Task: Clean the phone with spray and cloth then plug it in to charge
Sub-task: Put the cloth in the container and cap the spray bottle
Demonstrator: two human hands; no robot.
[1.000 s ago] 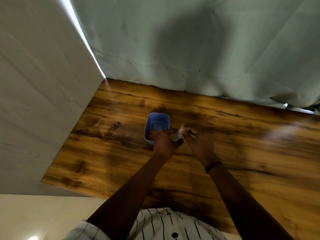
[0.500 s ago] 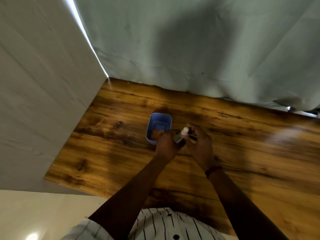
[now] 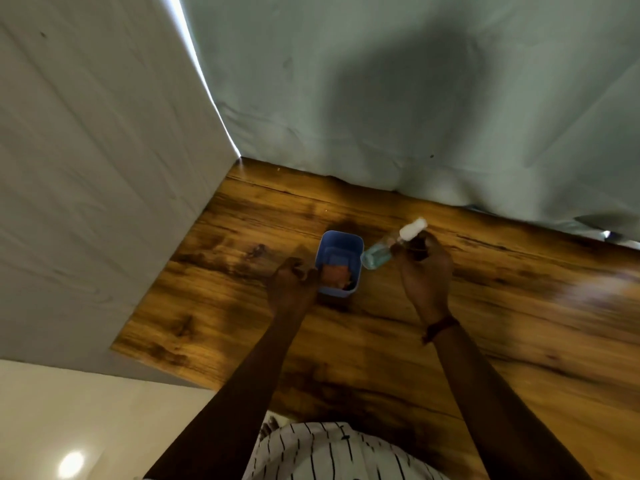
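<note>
My right hand point(image 3: 424, 271) holds a small clear spray bottle point(image 3: 379, 254) with bluish liquid and a white cap point(image 3: 412, 229), tilted, just right of a blue plastic tub point(image 3: 341, 242). An orange cloth point(image 3: 336, 276) lies bunched inside the tub at its near end. My left hand point(image 3: 292, 287) is at the tub's near left rim, fingers curled and touching or close to the cloth; whether it grips the cloth is unclear. No phone or charging cable is in view.
The wooden table point(image 3: 381, 341) runs to the right, with a pale curtain point(image 3: 415, 98) along its far edge and a white wall panel point(image 3: 86, 168) on the left. The table's left edge drops to a light floor point(image 3: 69, 427).
Both hands were together over the tub's near right rim. The right hand has lifted the spray bottle out to the right, and the left hand has shifted to the tub's left side by the cloth.
</note>
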